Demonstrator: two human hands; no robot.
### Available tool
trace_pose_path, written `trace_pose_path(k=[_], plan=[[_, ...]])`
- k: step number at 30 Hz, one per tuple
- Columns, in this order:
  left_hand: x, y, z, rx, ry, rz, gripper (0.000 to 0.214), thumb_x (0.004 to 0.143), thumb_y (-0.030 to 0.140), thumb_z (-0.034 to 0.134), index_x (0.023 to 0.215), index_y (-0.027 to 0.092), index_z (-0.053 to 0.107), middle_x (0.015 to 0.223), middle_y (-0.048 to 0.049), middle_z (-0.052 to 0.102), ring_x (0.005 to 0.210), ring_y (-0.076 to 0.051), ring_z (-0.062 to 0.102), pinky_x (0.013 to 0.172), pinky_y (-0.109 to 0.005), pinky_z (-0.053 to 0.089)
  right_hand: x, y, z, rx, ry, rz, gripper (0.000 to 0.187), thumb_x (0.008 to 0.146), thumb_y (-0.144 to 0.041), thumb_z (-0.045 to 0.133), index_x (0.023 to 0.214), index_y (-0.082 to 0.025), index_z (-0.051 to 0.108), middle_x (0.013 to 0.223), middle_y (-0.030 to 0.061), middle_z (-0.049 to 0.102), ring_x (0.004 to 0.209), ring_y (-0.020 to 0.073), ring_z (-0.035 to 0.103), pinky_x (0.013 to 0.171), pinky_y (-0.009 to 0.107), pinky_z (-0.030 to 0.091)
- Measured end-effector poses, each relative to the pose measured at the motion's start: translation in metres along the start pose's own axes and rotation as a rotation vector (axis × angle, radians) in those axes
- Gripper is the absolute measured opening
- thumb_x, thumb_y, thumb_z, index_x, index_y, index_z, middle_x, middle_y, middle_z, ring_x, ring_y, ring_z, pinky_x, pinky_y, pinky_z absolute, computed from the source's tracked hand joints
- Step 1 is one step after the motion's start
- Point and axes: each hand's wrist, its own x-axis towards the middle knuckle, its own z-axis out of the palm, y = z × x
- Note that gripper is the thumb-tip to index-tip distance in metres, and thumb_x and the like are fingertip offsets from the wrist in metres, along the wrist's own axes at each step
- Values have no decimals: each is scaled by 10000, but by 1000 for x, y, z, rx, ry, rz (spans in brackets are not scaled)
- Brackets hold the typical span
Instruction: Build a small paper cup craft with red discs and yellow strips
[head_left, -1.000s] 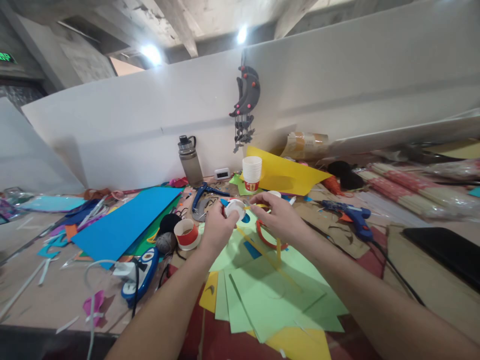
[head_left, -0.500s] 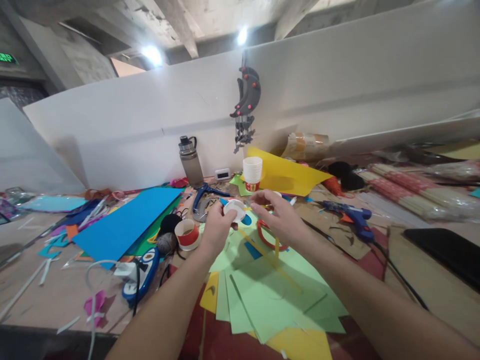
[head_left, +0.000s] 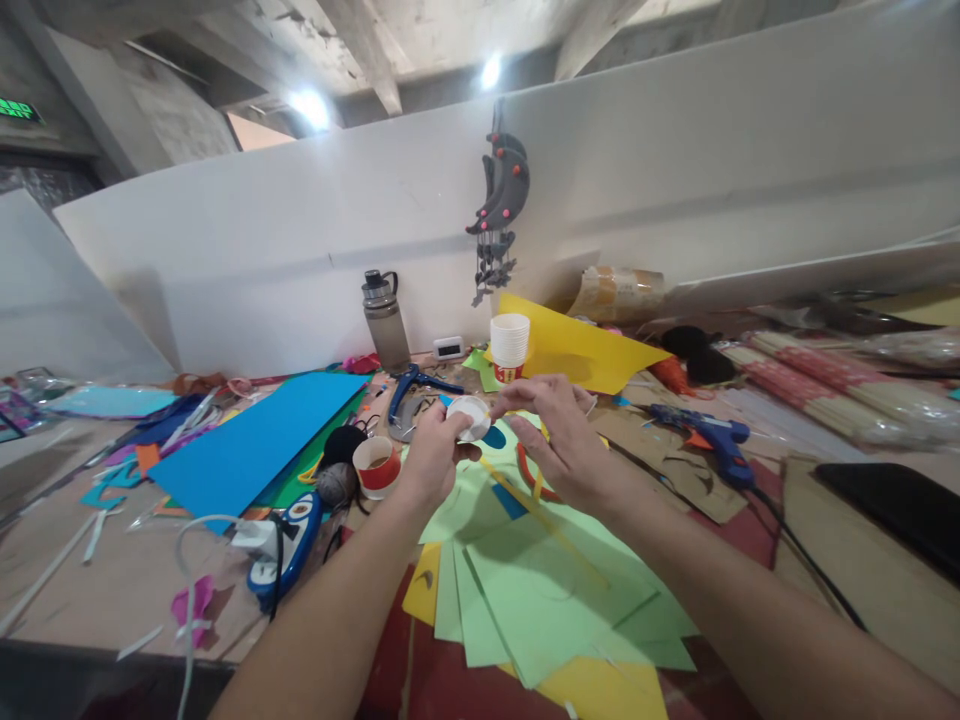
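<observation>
Pinched between the thumb and fingers of my left hand point(head_left: 441, 448) is a shallow white paper cup bottom point(head_left: 472, 418), its round face tilted up. My right hand point(head_left: 551, 425) hovers just to the right of it, fingers stretched and thumb apart; the fingertips come close to the rim, and whether they touch I cannot tell. Below both hands lie light green paper sheets point(head_left: 540, 590), with a yellow paper strip point(head_left: 559, 535) and a blue scrap point(head_left: 510, 500) on top. A red ring point(head_left: 529, 472) is partly hidden behind my right hand.
Left of my hands stands a cut red-and-white paper cup point(head_left: 376, 466) beside grey yarn point(head_left: 336, 486). Stacked paper cups point(head_left: 510, 342), a water bottle point(head_left: 385, 325) and blue-handled pliers point(head_left: 416, 385) are behind. A blue glue gun point(head_left: 712, 440) lies right, a corded power strip point(head_left: 289, 550) left.
My right hand has moved slightly left, its fingers reaching nearer the white cup bottom. The left hand keeps hold of it. The whole view has shifted a little.
</observation>
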Motion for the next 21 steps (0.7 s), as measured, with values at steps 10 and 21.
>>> trace_pose_path(k=[10,21], plan=[[-1,3,1,-65,-16,-9,172,619,222,576,771,162,523,706,9,557,584,-100,505,451,-206,387,0,-1,-2,30,32,-44,296,902,-309,393,1179,-214,434,1070,42,649,1045,237,459,903,407,259],[1,4,-2,89,-51,235,228,682,220,623,904,173,602,864,-35,636,761,-139,580,654,-254,455,2,1,-4,173,348,115,200,849,-218,440,1033,-221,518,985,46,604,947,207,486,854,365,344]])
